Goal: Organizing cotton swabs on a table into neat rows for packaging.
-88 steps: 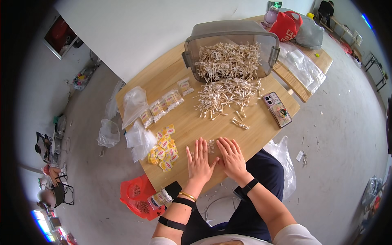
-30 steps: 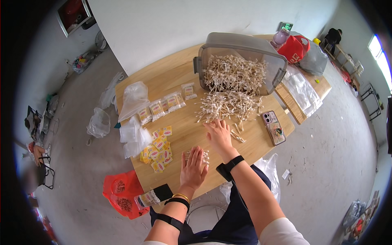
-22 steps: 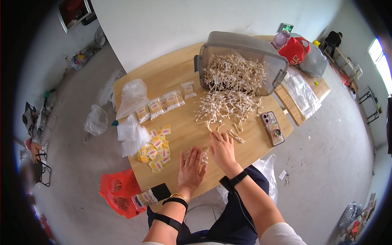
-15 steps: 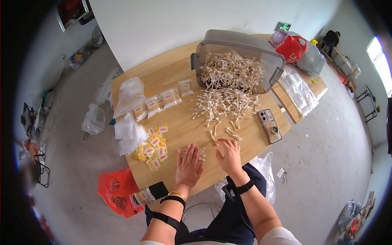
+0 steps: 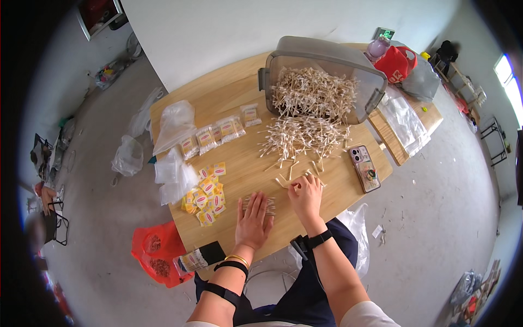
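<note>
My left hand lies flat on the table, fingers stretched out over a small row of cotton swabs. The swabs' ends poke out on both sides of its fingers. To the right, my right hand is curled down onto a few loose cotton swabs, with its fingertips pinched together on them; how many it grips is hidden. Beyond it, a large heap of cotton swabs spills from a grey see-through plastic bin tipped on its side.
Yellow-and-white cards and clear plastic bags lie to the left. Behind them stand filled swab packets. A phone rests near the right edge. A red bag hangs at the lower left, by a dark pouch.
My right hand has moved slightly forward and its fingers have curled closed over the loose cotton swabs. My left hand stays flat on its row. The whole view has shifted slightly.
</note>
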Available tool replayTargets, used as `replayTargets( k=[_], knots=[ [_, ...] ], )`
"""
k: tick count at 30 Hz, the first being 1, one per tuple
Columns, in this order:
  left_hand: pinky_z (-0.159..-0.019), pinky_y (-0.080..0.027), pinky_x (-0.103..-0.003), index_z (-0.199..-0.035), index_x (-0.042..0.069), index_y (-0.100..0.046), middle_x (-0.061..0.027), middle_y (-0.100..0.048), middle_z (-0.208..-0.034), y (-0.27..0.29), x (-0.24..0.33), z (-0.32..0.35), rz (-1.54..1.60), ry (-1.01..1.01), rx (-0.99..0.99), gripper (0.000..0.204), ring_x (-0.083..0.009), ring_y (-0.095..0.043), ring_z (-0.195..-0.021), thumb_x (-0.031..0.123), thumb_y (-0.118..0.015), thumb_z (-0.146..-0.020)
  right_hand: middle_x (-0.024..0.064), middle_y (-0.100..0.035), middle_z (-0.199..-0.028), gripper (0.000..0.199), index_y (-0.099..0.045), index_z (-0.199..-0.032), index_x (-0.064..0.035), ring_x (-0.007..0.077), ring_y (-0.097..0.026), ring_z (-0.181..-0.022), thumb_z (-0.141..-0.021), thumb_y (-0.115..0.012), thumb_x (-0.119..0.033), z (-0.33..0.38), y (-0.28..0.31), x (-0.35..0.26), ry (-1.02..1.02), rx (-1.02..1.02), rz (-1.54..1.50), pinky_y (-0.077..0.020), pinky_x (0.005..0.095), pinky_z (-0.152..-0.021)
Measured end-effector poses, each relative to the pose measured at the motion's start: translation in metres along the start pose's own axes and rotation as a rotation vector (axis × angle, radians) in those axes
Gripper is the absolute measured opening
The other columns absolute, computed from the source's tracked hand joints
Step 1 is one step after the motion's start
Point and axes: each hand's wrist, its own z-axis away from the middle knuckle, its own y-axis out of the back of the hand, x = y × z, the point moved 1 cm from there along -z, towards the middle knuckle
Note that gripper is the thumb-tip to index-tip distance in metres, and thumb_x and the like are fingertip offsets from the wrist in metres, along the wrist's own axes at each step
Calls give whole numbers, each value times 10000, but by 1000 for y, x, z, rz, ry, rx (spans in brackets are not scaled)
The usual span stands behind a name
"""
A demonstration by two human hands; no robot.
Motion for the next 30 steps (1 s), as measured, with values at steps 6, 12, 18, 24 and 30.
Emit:
replayTargets(
  k=[6, 12, 18, 24, 30],
  knots=[
    [-1236, -110, -542, -1533, 50, -323, -133, -297, -1607, 0, 0, 0, 19, -3, 5, 675, -294, -239, -1508, 338, -508, -951, 96, -586, -948, 133, -670, -885, -107, 324, -535, -993, -767, -729, -117, 5, -11, -14, 109, -42, -78, -435, 430, -870],
    [-1234, -111, -549, -1533, 56, -325, -127, -294, -1610, 4, 3, -1, 39, -6, 16, 674, -291, -233, -1512, 335, -510, -948, 106, -577, -983, 167, -671, -916, -107, 340, -521, -1025, -760, -720, -71, 2, 4, 4, 91, -15, -72, -436, 434, -887],
    [-1233, -121, -559, -1537, 73, -321, -86, -283, -1620, 0, 1, 0, -14, -11, 17, 677, -244, -229, -1514, 381, -497, -961, 96, -649, -888, 112, -674, -917, -57, 285, -614, -884, -817, -719, -75, 4, 17, 12, -70, -119, -210, -489, 375, -809],
    [-1229, -144, -559, -1532, 75, -334, -88, -305, -1606, -1, 1, -1, -11, -10, 28, 685, -248, -254, -1503, 371, -532, -946, 80, -701, -765, 131, -693, -948, 6, 154, -680, -718, -864, -720, -90, 22, 26, 31, -298, -286, -656, -517, 288, -659],
    [-1228, -149, -560, -1535, 73, -328, -90, -303, -1606, 3, 0, -1, -17, -4, 20, 686, -254, -260, -1500, 375, -526, -951, 98, -710, -739, 116, -720, -920, 9, 166, -691, -690, -858, -718, -89, 31, 42, 21, -321, -263, -523, -530, 287, -663]
  ],
)
